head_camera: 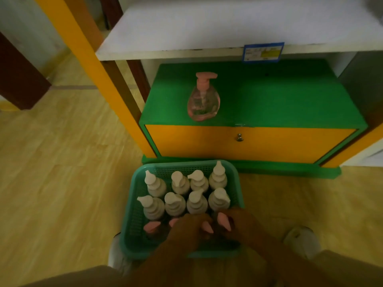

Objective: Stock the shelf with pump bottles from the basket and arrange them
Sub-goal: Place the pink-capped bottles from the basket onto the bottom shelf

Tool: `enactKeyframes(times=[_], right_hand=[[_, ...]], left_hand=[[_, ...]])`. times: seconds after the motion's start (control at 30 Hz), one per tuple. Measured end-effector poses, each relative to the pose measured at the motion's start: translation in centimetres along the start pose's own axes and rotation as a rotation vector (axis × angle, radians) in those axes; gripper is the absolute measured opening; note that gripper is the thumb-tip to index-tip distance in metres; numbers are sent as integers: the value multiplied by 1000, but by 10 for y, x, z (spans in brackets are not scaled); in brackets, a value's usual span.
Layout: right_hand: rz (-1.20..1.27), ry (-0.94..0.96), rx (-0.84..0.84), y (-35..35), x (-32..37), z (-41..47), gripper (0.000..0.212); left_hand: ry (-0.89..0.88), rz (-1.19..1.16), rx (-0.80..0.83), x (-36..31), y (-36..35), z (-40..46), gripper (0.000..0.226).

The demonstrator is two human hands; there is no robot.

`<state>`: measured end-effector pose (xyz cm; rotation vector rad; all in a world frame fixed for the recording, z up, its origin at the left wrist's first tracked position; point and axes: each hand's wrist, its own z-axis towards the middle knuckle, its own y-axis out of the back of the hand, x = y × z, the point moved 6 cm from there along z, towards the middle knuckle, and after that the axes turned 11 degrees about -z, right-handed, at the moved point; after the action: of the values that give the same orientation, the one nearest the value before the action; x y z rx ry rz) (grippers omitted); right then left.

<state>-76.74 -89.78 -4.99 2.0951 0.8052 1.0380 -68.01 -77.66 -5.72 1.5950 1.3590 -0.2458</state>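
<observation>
- While both reach into the teal basket at lower centre, the left hand and right hand each curl round a pink pump bottle.
- White-pump bottles fill the basket's far rows.
- One pink bottle stands upright on the green shelf — mid-frame.

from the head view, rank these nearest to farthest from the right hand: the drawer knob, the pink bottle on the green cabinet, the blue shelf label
Measured from the right hand, which is in the basket:
1. Drawer knob, on the yellow drawer front just above the basket.
2. Pink bottle, on the green cabinet top, left of centre.
3. Blue shelf label, on the white shelf edge, highest up.
</observation>
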Motion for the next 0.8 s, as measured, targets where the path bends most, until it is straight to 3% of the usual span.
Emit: enactKeyframes(times=[0.17, 0.3, 0.47, 0.6, 0.7, 0.8], right_hand=[[-18, 33, 55, 51, 17, -22, 39], [136, 64, -37, 99, 26, -38, 33], [162, 150, -201, 174, 36, -53, 25], [253, 145, -374, 239, 40, -65, 36], [290, 151, -548, 279, 44, -68, 57], [258, 169, -636, 301, 43, -60, 65]], left_hand=[[-117, -307, -75, -33, 47, -15, 16], [-239, -430, -123, -75, 88, -22, 19], [-359, -821, -210, -120, 140, -31, 19], [-421, -836, -374, -154, 182, -36, 23], [-468, -781, -418, -181, 204, -36, 25], [-506, -732, -466, -197, 217, -34, 27]])
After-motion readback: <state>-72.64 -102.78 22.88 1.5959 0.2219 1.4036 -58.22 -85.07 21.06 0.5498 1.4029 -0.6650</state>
